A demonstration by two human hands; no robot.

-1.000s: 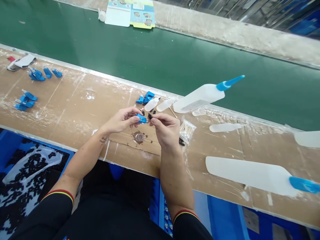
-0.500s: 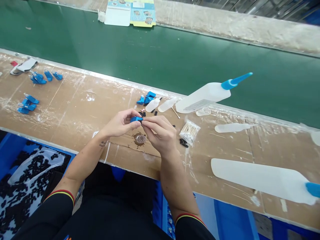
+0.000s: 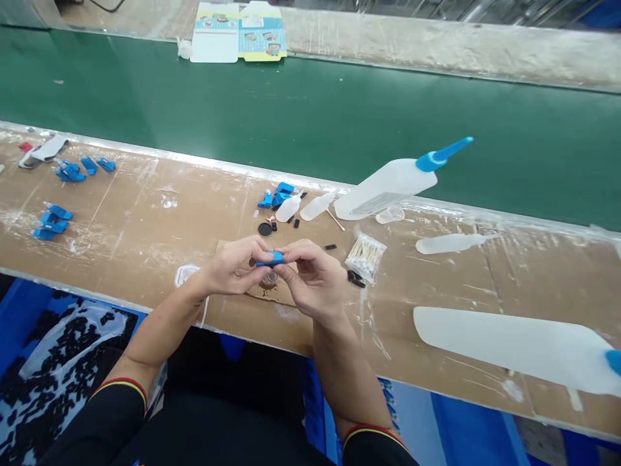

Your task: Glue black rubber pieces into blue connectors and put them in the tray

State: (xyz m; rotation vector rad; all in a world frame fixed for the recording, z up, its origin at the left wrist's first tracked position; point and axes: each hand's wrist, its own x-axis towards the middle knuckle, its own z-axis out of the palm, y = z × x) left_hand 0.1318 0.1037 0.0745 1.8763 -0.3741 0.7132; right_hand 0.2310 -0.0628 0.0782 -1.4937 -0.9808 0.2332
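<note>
Between my two hands is a small blue plastic part (image 3: 272, 259), pinched at both ends above the cardboard-covered bench. My left hand (image 3: 240, 265) grips its left end with thumb and fingertips. At the right end, the thumb and fingers of my right hand (image 3: 315, 275) close on the same part. Just below it, partly hidden by my fingers, a small clear jar (image 3: 269, 279) stands on a stained piece of cardboard. Behind my hands lie a round black cap (image 3: 264, 229), small black pieces (image 3: 296, 223) and more blue parts (image 3: 283, 193).
Squeeze bottles (image 3: 383, 191) lie to the right, along with a bag of cotton swabs (image 3: 366, 255) and a large bottle (image 3: 509, 346). Blue parts (image 3: 51, 223) sit at the left. A green conveyor belt (image 3: 315, 116) runs behind the bench. A bin of black pieces (image 3: 63, 362) is at lower left.
My hands have come lower and nearer to me with the blue part. My right hand has turned, its thumb now under the part's right end. The round black cap shows more fully.
</note>
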